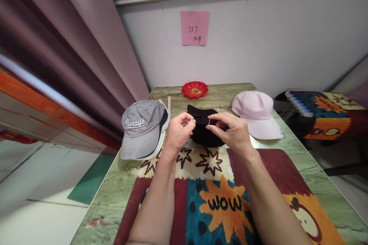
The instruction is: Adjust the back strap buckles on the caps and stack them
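A black cap [205,139] rests on the table just beyond the patterned mat, its back opening and strap toward my hands. My left hand [180,132] is closed in a pinch at the left side of the cap's strap. With thumb and forefinger, my right hand [234,132] grips the strap's right side, where a thin pale edge shows between the fingertips. The exact fastening is too small to make out. To the left lies a grey cap [140,124] with "Always" lettering, stacked on other caps. A pale pink cap [254,109] sits to the right.
A red scalloped dish [194,90] stands near the table's back edge. The colourful mat [224,203] covers the front of the green table [106,199]. A pink note [194,28] is stuck on the wall behind. A stool with a patterned cover [327,118] is at right.
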`<state>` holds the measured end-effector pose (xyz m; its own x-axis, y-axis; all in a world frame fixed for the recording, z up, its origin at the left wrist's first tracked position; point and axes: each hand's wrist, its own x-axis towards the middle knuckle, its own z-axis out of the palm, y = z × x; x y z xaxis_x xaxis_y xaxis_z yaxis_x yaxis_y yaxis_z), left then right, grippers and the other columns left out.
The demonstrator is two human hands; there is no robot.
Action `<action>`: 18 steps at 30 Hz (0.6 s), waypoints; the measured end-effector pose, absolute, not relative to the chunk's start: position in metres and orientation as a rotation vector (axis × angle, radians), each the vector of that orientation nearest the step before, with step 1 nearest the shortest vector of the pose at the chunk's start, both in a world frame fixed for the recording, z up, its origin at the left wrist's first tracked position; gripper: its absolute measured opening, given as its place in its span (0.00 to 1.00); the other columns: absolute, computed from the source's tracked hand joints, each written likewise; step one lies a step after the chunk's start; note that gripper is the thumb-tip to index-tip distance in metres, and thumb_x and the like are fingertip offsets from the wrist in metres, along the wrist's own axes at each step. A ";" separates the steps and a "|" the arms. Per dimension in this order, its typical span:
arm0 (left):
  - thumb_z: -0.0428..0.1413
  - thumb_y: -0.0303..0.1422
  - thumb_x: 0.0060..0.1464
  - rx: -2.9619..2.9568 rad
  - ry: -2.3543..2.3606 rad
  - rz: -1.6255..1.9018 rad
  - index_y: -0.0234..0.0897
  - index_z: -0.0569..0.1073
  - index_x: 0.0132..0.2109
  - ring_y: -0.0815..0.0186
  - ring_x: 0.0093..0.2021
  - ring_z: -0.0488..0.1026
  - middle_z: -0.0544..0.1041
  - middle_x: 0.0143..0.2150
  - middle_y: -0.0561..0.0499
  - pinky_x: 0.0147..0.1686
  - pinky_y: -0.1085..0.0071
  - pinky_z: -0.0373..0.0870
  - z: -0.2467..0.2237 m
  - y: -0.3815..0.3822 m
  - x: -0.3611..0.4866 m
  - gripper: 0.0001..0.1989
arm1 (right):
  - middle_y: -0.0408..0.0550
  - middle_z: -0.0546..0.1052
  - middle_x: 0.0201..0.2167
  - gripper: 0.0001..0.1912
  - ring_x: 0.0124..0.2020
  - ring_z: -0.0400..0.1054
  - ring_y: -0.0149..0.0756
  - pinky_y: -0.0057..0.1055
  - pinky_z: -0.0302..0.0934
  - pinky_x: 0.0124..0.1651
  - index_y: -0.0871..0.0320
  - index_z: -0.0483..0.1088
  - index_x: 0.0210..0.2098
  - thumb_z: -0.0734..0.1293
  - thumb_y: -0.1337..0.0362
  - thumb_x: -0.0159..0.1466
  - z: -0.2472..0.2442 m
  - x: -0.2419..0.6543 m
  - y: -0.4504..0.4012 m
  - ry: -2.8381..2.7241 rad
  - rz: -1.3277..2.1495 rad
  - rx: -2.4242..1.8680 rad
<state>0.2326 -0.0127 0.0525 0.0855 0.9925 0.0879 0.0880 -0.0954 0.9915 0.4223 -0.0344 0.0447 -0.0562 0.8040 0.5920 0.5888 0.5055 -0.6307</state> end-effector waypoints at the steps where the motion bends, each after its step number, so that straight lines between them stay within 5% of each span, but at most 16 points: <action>1: 0.61 0.36 0.48 1.391 1.181 1.184 0.36 0.71 0.30 0.75 0.18 0.65 0.69 0.21 0.58 0.18 0.79 0.61 0.051 -0.011 0.230 0.09 | 0.46 0.81 0.30 0.10 0.26 0.71 0.33 0.30 0.66 0.34 0.53 0.81 0.42 0.73 0.57 0.63 0.044 0.422 -0.034 -1.751 0.262 -1.181; 9: 0.58 0.34 0.51 1.523 1.238 1.207 0.36 0.70 0.30 0.74 0.20 0.63 0.67 0.21 0.58 0.21 0.78 0.59 0.046 -0.007 0.224 0.07 | 0.43 0.80 0.28 0.11 0.23 0.70 0.32 0.30 0.64 0.32 0.53 0.80 0.44 0.73 0.58 0.63 0.038 0.423 -0.033 -1.770 0.276 -1.222; 11: 0.59 0.32 0.51 1.611 1.256 1.240 0.37 0.72 0.35 0.75 0.21 0.63 0.71 0.27 0.57 0.21 0.78 0.59 0.050 -0.010 0.227 0.05 | 0.44 0.81 0.30 0.11 0.23 0.69 0.31 0.30 0.63 0.31 0.52 0.80 0.44 0.72 0.57 0.63 0.040 0.423 -0.034 -1.788 0.271 -1.210; 14: 0.60 0.31 0.52 1.778 1.185 1.200 0.39 0.71 0.50 0.78 0.21 0.62 0.77 0.43 0.51 0.22 0.77 0.60 0.056 -0.017 0.234 0.18 | 0.46 0.82 0.37 0.11 0.24 0.68 0.30 0.30 0.62 0.32 0.51 0.80 0.46 0.71 0.59 0.65 0.043 0.421 -0.036 -1.811 0.241 -1.202; 18: 0.56 0.32 0.59 1.932 1.092 1.034 0.38 0.76 0.48 0.74 0.24 0.65 0.77 0.42 0.50 0.26 0.74 0.64 0.058 -0.020 0.240 0.10 | 0.46 0.83 0.39 0.12 0.31 0.72 0.34 0.33 0.63 0.39 0.49 0.79 0.49 0.69 0.62 0.66 0.045 0.421 -0.037 -1.852 0.168 -1.237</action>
<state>0.2402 -0.0200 0.0577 0.3325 0.8925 0.3047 0.3530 -0.4174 0.8374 0.4211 -0.0368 0.0451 -0.1193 0.8010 0.5866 0.6828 0.4951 -0.5373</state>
